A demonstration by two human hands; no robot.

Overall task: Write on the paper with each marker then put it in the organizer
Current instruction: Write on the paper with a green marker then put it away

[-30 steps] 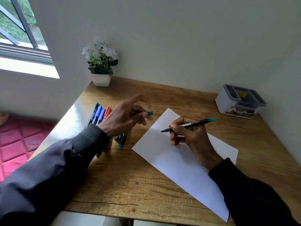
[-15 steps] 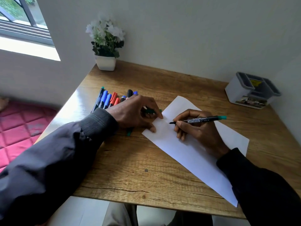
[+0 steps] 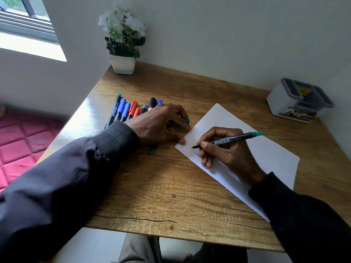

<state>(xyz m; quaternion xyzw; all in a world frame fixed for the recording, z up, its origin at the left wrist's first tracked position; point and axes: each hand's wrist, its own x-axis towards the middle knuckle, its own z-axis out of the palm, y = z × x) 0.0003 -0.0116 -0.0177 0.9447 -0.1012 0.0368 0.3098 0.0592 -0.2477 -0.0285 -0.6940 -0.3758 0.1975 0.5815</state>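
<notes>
A white paper (image 3: 266,149) lies slanted on the wooden desk (image 3: 161,186). My right hand (image 3: 226,149) grips a black marker with a green end (image 3: 233,138), uncapped, its tip touching the paper near the left edge. My left hand (image 3: 159,126) rests on the desk with its thumb at the paper's left corner; a green cap (image 3: 187,121) pokes out from its curled fingers. Several markers (image 3: 131,110) in blue, red and black lie side by side behind that hand. The grey and white organizer (image 3: 298,100) stands at the far right.
A white pot of white flowers (image 3: 123,63) stands at the desk's back left corner against the wall. A green marker end (image 3: 152,151) shows under my left hand. A pink quilted cushion (image 3: 20,137) lies on the floor to the left.
My left hand came down from above the markers and settled at the paper's corner with the cap. My right hand lowered the marker tip onto the paper.
</notes>
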